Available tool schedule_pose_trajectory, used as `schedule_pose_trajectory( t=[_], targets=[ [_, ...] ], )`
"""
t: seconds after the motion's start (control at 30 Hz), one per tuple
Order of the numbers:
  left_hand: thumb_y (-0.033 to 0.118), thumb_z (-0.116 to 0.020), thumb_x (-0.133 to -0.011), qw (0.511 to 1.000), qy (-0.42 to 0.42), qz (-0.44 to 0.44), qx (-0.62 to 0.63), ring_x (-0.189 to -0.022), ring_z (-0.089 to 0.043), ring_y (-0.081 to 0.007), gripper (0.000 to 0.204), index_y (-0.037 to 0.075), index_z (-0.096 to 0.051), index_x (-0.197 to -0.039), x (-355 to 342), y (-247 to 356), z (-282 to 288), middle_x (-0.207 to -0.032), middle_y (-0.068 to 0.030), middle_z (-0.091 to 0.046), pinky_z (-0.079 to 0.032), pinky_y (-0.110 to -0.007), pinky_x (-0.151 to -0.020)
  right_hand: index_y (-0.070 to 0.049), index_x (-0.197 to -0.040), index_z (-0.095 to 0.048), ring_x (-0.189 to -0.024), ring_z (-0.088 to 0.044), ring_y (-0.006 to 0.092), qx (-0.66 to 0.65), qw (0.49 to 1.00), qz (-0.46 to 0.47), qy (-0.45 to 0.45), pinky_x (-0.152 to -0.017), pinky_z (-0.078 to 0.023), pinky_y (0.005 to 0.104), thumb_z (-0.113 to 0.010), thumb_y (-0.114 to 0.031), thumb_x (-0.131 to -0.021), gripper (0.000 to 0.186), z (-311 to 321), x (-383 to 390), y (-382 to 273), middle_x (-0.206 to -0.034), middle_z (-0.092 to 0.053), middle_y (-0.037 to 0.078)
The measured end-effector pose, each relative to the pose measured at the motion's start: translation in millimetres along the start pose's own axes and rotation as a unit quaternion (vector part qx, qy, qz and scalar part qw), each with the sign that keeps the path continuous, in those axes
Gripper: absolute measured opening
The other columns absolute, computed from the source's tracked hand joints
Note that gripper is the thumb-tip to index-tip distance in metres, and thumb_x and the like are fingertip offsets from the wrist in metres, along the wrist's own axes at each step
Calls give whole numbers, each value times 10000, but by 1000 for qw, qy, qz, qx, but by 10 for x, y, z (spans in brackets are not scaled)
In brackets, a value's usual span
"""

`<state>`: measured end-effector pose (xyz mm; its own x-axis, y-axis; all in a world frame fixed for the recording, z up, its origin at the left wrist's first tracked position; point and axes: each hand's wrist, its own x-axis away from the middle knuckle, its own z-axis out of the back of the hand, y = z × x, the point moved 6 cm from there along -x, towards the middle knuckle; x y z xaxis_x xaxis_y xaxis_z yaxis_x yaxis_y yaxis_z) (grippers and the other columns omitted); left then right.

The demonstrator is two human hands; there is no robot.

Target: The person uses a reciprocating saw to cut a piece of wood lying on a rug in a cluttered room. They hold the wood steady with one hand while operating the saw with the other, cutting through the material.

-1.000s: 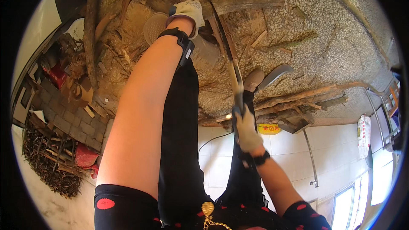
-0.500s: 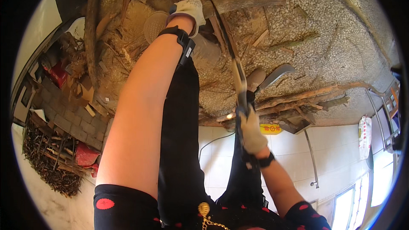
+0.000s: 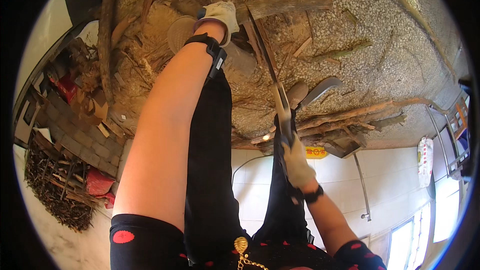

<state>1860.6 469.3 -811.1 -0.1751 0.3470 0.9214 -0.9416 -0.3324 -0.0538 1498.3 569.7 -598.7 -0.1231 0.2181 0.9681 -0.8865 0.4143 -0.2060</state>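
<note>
Right hand shut on saw handle, left hand curled over log

Right hand (image 3: 296,162), gloved, is closed fully round the handle of a saw (image 3: 265,50), in front of the right leg. Left hand (image 3: 220,16), also gloved, curls over the left part of a log (image 3: 295,3); its fingertips are hidden, so firmness of hold cannot be told.

Log: located on the floor (image 3: 415,65) ahead of the person, at the upper middle of the view. Its long axis runs roughly left to right, the exposed end pointing right. Saw: long axis runs away from the person, leaning slightly left, tip foremost and nearly square to the log. The far end of the blade overlaps the log just beside the left hand; whether the teeth are inside the wood cannot be determined.

Room for movement: the log's right end projects over speckled floor with scattered twigs. Wood pieces (image 3: 258,45) lie close beside the blade's left side. A curved knife (image 3: 322,91) lies next to the right shoe (image 3: 298,93), right of the saw, blade pointing right. Long branches (image 3: 350,111) follow the near floor edge, beside white tiles (image 3: 390,170). An upright-running branch (image 3: 107,35) bounds the left side.
</note>
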Motion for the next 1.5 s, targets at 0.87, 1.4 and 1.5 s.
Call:
schedule_pose_trajectory(
  t=[0.87, 1.4, 1.5],
  targets=[
    [240, -650, -783, 998, 51, -17, 21, -755, -643, -261, 259, 73, -667, -980, 12, 15, 8, -925, -144, -664, -525, -435, -608, 28, -1086, -485, -807, -566, 410, 36, 994, 101, 0, -705, -450, 457, -541, -244, -920, 324, -45, -872, -660, -847, -579, 256],
    [345, -644, -783, 993, 116, -23, -1, -803, -668, -302, 419, 9, -660, -1033, 10, 20, 43, -957, -153, -682, -540, -474, -628, 59, -1131, -492, -844, -586, 456, 49, 997, 65, 11, -722, -466, 484, -553, -260, -906, 395, 64, -282, -568, -908, -606, 301],
    [307, -657, -771, 997, 82, -11, 3, -769, -665, -308, 386, 25, -656, -1034, 8, 12, -13, -990, -164, -669, -526, -441, -573, 42, -1172, -497, -900, -578, 443, 69, 998, -3, 10, -770, -464, 450, -550, -166, -895, 350, 186, 126, -258, -968, -608, 279]
  ],
)
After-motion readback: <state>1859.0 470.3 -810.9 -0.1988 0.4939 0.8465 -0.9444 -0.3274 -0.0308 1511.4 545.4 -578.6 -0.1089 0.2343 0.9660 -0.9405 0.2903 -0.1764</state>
